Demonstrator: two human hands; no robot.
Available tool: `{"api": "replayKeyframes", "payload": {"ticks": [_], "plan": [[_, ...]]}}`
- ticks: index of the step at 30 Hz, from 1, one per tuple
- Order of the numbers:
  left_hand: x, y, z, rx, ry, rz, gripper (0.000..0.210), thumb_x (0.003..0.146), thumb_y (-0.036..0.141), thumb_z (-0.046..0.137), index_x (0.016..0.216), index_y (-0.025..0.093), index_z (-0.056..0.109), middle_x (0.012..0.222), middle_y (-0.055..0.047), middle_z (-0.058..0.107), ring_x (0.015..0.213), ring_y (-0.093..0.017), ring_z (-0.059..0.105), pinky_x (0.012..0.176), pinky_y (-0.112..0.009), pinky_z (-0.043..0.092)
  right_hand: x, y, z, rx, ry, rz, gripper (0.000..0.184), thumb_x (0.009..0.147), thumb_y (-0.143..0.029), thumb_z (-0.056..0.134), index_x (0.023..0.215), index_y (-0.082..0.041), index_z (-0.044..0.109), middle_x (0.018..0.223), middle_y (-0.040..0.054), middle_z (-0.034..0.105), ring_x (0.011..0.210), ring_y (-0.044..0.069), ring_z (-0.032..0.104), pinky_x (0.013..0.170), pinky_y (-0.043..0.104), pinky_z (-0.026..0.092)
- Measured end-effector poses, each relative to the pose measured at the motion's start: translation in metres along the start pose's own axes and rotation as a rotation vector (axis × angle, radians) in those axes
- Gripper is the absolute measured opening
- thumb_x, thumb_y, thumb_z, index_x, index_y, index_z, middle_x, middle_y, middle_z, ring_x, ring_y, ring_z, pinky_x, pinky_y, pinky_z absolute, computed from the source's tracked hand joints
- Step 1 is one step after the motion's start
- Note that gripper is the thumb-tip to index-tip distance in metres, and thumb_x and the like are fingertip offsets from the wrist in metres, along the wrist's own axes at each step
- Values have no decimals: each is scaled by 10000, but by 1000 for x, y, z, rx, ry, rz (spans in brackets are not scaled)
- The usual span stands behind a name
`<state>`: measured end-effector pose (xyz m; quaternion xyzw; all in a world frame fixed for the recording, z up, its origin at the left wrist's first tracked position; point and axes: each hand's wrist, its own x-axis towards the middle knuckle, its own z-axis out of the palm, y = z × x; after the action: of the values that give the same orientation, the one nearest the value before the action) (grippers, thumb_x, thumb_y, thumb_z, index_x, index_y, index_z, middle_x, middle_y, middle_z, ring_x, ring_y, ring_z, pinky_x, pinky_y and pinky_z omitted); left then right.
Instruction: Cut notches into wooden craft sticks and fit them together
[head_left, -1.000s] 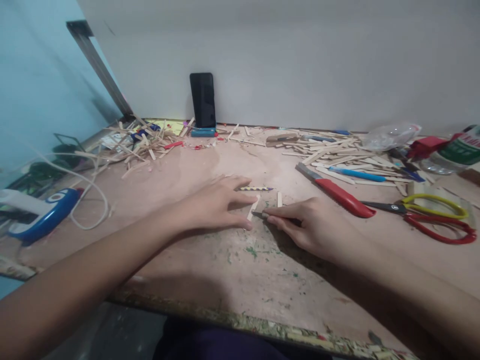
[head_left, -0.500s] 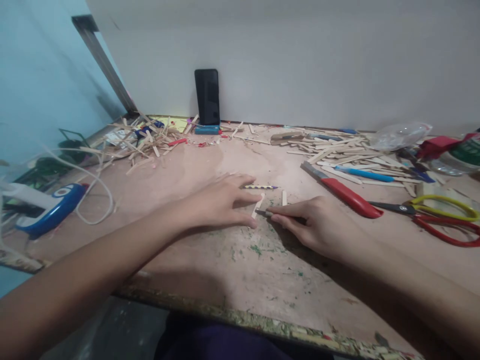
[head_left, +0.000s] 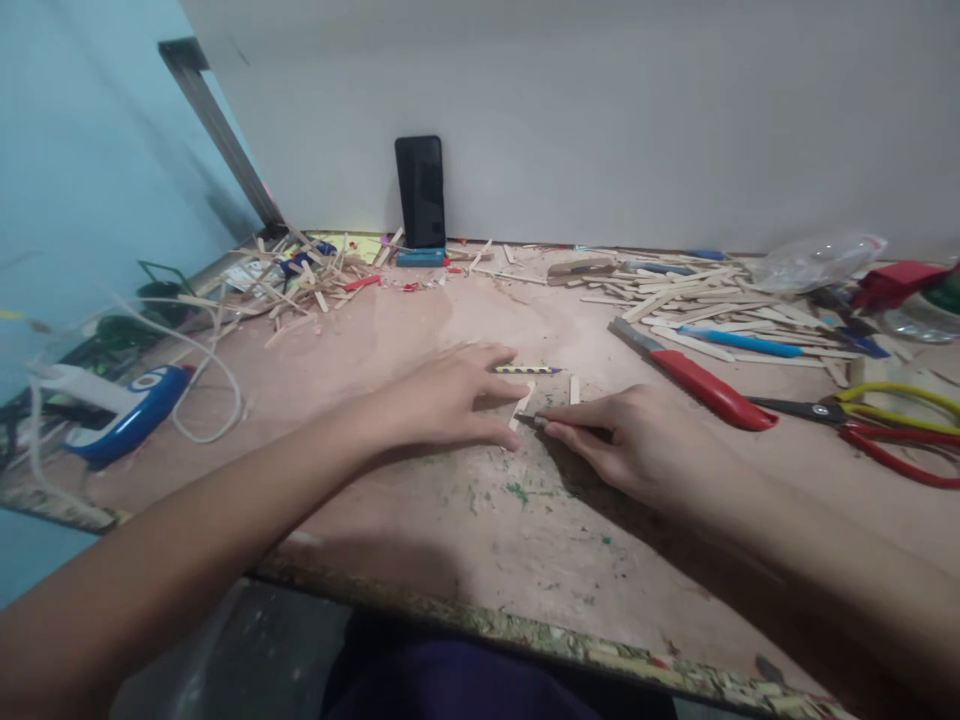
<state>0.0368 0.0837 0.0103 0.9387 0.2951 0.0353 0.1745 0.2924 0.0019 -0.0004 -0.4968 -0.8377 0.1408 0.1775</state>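
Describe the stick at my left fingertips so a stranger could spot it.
On the pinkish tabletop, find the left hand. At its fingertips lies a short pale stick. Unlike the neighbouring stick beside the right hand, it slants, with that hand's dark tool pointed at it.

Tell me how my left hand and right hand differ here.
The left hand is spread open at a pale stick; the right hand is closed, pinching a thin dark tool. The left hand points rightward, the right hand leftward. Both are bare and low over the tabletop.
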Motion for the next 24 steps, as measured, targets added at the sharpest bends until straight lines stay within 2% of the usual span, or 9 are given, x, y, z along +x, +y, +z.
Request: {"api": "replayKeyframes", "payload": {"ticks": [6,12,19,24], "plan": [[0,-2,0,-2,2,3,585,1020,526,864,1502,229,720,1803,-157,454,1659,-422,444,1349,-708,401,1,2,0,-33,-38,14,162,1116,-266,701,1110,-192,845,867,17,847,672,161,740,702,326,595],[-1,-2,-1,-9,-5,1,574,1021,526,860,1490,225,725,1800,-154,455,1659,-427,438,1342,-713,406,3,1,0,-39,-74,28,165,1135,-303,698,1087,-201,818,858,-10,814,684,155,734,731,336,623],[-1,-5,1,-18,22,21,569,1024,531,853,1489,230,725,1783,-156,477,1648,-431,449,1338,-729,401,4,0,0,-43,-85,27,209,1146,-365,693,1076,-195,793,899,0,797,732,158,734,779,357,643],[-2,-8,4,-29,31,21,574,1021,537,854,1486,226,724,1774,-153,493,1633,-421,472,1333,-721,412,5,-1,0,-40,-94,35,193,1149,-348,690,1088,-197,793,925,3,804,733,150,737,773,348,652]]}}
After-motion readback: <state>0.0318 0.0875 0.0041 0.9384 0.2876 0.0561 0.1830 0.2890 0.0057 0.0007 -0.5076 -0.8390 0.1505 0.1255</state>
